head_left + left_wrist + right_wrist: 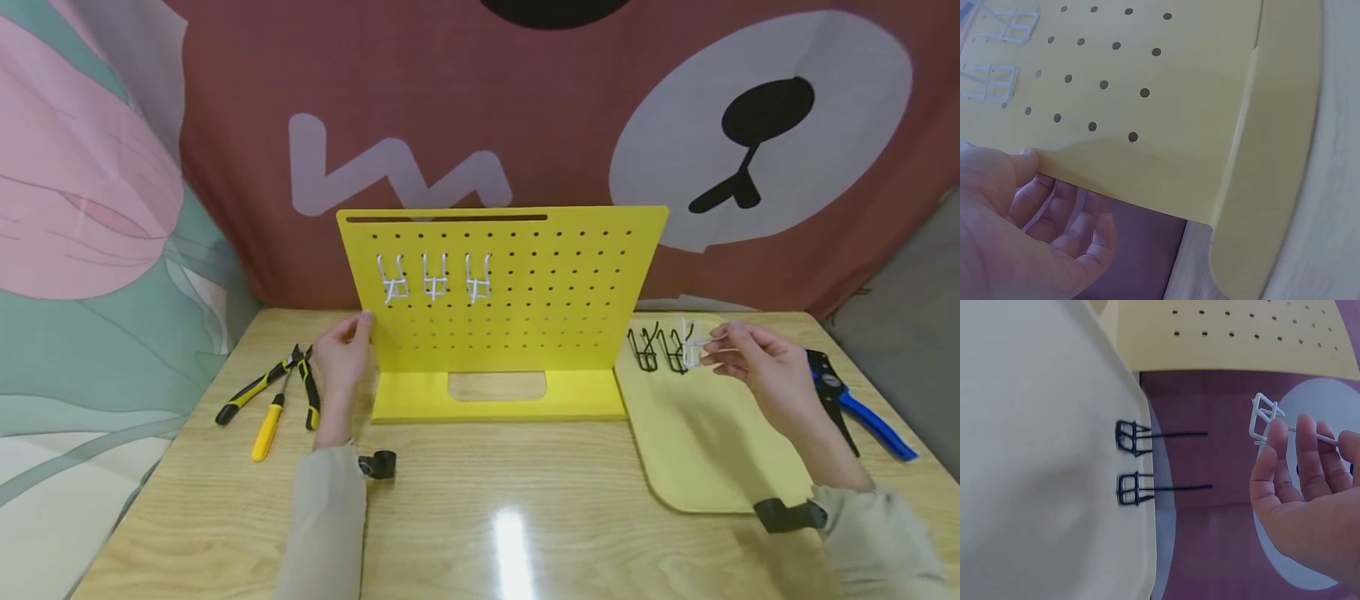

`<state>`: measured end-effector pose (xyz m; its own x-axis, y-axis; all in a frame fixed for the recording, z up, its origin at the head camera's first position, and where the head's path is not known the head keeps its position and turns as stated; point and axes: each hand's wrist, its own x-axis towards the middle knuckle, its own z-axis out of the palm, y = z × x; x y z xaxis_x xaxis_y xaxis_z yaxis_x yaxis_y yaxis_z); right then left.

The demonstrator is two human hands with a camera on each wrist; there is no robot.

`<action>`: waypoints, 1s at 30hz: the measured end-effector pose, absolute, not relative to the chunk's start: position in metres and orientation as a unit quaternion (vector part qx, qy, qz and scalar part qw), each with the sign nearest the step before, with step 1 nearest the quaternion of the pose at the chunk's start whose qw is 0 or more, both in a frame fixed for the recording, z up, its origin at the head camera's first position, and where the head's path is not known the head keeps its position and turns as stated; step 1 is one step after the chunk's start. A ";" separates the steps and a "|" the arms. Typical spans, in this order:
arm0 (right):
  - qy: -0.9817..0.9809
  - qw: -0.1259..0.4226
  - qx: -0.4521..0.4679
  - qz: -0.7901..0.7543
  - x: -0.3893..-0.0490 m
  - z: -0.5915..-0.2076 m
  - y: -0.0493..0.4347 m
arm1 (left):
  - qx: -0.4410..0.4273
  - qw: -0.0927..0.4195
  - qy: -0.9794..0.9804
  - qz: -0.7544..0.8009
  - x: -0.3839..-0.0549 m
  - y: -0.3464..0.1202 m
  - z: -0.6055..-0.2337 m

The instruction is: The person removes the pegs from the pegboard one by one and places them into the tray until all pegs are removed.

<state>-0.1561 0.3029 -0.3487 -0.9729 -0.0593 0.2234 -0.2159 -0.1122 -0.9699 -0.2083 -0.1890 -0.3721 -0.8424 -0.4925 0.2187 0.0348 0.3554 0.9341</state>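
Left hand (pixel 341 354) pinches one yellow pegboard (pixel 499 279) bearing three white wire hooks (pixel 435 290); right of it, right hand (pixel 767 362) pinches another hook (pixel 1265 414).

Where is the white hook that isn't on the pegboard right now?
In the head view, the loose white hook is on the right side, held by the right hand, right of the yellow pegboard and beside the two black hooks.

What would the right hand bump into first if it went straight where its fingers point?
Probably the yellow pegboard: the right hand points toward its side, seemingly above the black wire hooks, though depth is unclear.
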 end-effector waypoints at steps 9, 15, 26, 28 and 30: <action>-0.655 0.041 0.091 0.749 -0.163 -0.354 0.326 | 0.135 0.262 -0.791 -0.536 -0.209 -0.190 -0.373; -0.696 0.034 0.057 0.714 -0.169 -0.360 0.344 | 0.133 0.268 -0.792 -0.532 -0.208 -0.191 -0.372; -0.786 0.006 0.009 0.618 -0.205 -0.416 0.390 | 0.136 0.248 -0.788 -0.546 -0.208 -0.190 -0.371; -0.782 -0.007 0.000 0.623 -0.210 -0.421 0.394 | 0.138 0.243 -0.788 -0.548 -0.209 -0.190 -0.371; -0.757 -0.035 -0.006 0.653 -0.203 -0.407 0.384 | 0.138 0.242 -0.790 -0.547 -0.209 -0.190 -0.372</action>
<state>-0.2032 0.3835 -0.4072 -0.9975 -0.0368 -0.0599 0.0538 0.1484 -0.9875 -0.2091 -0.1897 -0.3718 -0.8452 -0.4816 0.2315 0.0473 0.3641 0.9302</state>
